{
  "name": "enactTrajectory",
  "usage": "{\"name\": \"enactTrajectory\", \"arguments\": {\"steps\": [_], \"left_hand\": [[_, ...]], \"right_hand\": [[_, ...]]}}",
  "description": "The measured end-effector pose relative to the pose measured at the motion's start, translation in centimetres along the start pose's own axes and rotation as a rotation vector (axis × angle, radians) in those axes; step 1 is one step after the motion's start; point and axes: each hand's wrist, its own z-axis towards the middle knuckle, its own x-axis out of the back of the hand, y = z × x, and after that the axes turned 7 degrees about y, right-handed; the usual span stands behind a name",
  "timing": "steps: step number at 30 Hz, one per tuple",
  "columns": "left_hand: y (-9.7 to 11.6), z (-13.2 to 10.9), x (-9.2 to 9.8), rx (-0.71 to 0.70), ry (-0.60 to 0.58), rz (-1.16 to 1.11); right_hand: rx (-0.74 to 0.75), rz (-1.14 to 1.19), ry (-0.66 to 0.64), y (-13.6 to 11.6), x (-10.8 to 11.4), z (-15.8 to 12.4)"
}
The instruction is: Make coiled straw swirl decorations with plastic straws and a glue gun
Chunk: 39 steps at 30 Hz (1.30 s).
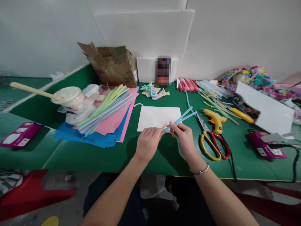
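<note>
In the centre of the frame, slightly below the middle, both hands meet over the near edge of a white rectangular sheet [157,117] on the green desk [131,160]. Between them are light-blue strips [185,115], whose free ends fan out toward the right. The right hand [184,135] has its grip pressed together, thumb and forefinger pinching the strips. The left hand [148,142] is curled at their near end; its fingertips are hidden, but the grip looks closed around them. A silvery bracelet [200,170] circles the right wrist.

Right of centre, the strips' far ends reach the tips of the scissors [205,127] — whether they touch, I cannot tell. The scissors have one yellow and one red handle, and a yellow glue gun [215,118] lies just beside them. Farther right are a yellow-handled tool [242,115] and, near the frame's right edge, a purple socket block [265,144].

Above the white sheet sits a cluster of pastel shapes [154,93], with a bundle of pink and red sticks [188,84] to its right. In the left half, pastel strips [107,110] lie across pink and blue sheets [110,125] — a battered cardboard box [115,67] stands behind them.
</note>
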Motion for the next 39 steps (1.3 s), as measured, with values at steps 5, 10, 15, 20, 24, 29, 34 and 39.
{"name": "enactTrajectory", "arguments": {"steps": [5, 10, 15, 20, 24, 29, 34, 39], "left_hand": [[0.2, 0.0, 0.1, 0.191, -0.068, -0.116], [0.6, 1.1, 0.4, 0.991, -0.296, -0.864], [-0.1, 2.0, 0.9, 1.763, -0.52, -1.603], [-0.3, 1.8, 0.9, 1.602, -0.48, -1.598], [-0.4, 1.8, 0.9, 1.177, -0.35, -1.131], [-0.2, 1.6, 1.2, 0.787, -0.271, -0.566], [-0.1, 0.6, 0.8, 0.356, -0.156, -0.156], [-0.4, 0.2, 0.4, 0.134, -0.069, -0.017]], "right_hand": [[-0.012, 0.037, -0.005, 0.1, 0.0, 0.1], [0.054, 0.024, 0.013, 0.1, -0.2, -0.1], [0.183, -0.106, 0.01, 0.3, -0.2, -0.3], [0.148, -0.095, -0.026, 0.2, -0.2, -0.2], [0.027, -0.047, -0.04, 0.0, 0.0, 0.2], [-0.029, 0.024, 0.057, -0.5, 0.4, 0.7], [-0.117, 0.081, 0.033, -1.0, 0.5, 0.5], [-0.162, 0.166, -0.038, -1.2, 0.5, 0.6]]}}
